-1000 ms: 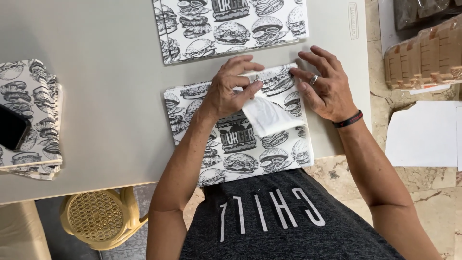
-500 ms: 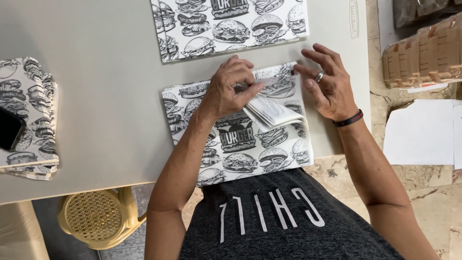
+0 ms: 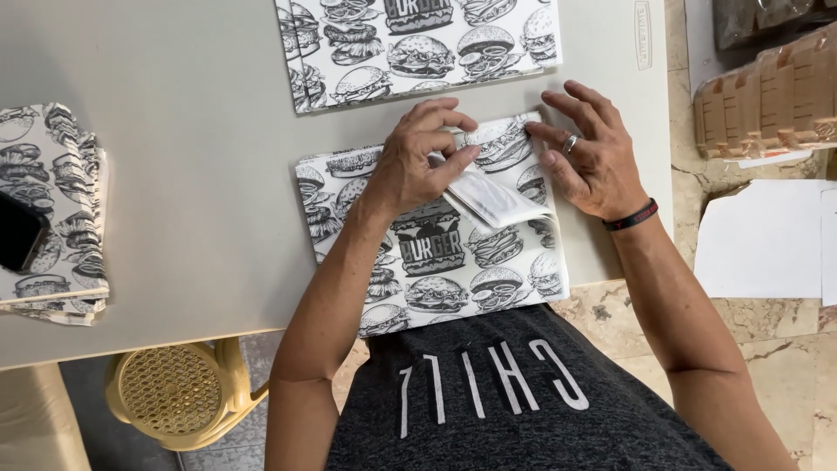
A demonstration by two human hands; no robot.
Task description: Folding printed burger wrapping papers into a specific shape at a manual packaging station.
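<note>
A stack of burger-printed paper sheets (image 3: 453, 279) lies on the grey table (image 3: 192, 192) in front of me, hanging slightly over the near edge. My left hand (image 3: 423, 161) pinches the folded-over top right corner (image 3: 497, 196) of the top sheet, whose white underside shows. My right hand (image 3: 588, 153), with a ring and a dark wristband, rests flat with spread fingers on the stack's upper right edge.
Another printed stack (image 3: 418, 39) lies at the table's far edge and a third (image 3: 52, 218) at the left, with a dark phone (image 3: 17, 231) on it. A yellow wicker stool (image 3: 174, 392) stands below. Brown cardboard pieces (image 3: 767, 96) and white sheets (image 3: 767, 240) lie on the floor at right.
The lifted corner flap has been folded lower and flatter onto the stack. My left hand's fingers have slid along it while my right hand shifted slightly on the edge.
</note>
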